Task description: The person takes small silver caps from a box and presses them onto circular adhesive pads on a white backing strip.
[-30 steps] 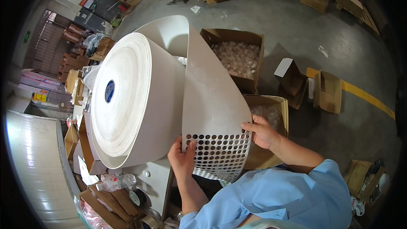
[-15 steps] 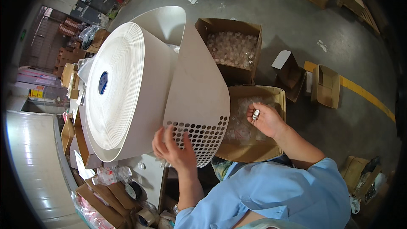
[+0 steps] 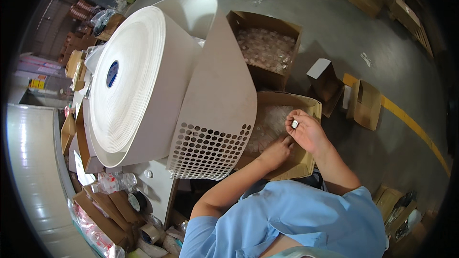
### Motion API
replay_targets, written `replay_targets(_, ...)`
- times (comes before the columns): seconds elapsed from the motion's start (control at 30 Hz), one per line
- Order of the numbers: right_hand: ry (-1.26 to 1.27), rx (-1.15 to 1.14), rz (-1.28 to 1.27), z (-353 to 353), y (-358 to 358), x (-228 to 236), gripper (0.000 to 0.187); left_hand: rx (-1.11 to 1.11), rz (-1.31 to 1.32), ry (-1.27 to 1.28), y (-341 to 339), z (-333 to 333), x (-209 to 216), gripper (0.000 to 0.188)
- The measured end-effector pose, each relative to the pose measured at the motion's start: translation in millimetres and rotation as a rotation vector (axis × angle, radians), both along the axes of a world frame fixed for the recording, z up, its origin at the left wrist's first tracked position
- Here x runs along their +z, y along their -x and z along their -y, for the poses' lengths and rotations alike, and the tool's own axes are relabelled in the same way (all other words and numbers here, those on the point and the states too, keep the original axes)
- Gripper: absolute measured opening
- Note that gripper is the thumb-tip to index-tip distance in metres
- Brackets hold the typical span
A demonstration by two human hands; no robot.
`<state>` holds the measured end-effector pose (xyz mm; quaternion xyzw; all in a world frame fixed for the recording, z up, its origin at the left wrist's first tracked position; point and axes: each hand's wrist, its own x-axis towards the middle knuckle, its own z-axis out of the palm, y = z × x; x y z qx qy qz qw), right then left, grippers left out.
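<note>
My right hand (image 3: 307, 131) is raised over an open cardboard box (image 3: 315, 110), its fingers curled round small white discs (image 3: 294, 123). Just below and left of it, my left hand (image 3: 277, 153) hangs over the same box with its fingers bent together; whether anything is between them is hidden. Inside the box lie clear plastic bags (image 3: 263, 136). Left of both hands stands a big roll of white sheet (image 3: 129, 81). Its loose end (image 3: 220, 81) curves down toward me, and rows of round holes (image 3: 210, 150) are punched through its lower part.
A second cardboard box (image 3: 267, 83), filled with small translucent pieces, stands beyond the first. Smaller open cartons (image 3: 367, 105) sit on the floor at right. A plastic bottle (image 3: 114, 182), a black tape roll (image 3: 137, 201) and a white cap (image 3: 148, 174) lie near the table (image 3: 165, 181) at left.
My left hand has left the punched sheet and moved right, over the box beside my right hand. My right hand still holds white discs. The whole view has shifted slightly.
</note>
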<state>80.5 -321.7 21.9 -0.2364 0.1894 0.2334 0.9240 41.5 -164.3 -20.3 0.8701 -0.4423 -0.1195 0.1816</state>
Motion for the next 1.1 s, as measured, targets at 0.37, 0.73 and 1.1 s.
replay_targets(0.37, 0.073, 0.089, 0.026, -11, 2, 5, 0.005, 1.052, 0.826, 0.605, 57, -178, 121, 0.015)
replay_targets(0.73, 0.122, 0.146, 0.02, -12, -4, 4, 0.004, 1.744, 0.643, -0.381, 113, -339, 87, 0.038)
replay_targets(1.1, 0.091, 0.158, -0.009, -16, 1, 0, 0.005, 1.871, 0.782, 0.399, 129, -324, 105, 0.022)
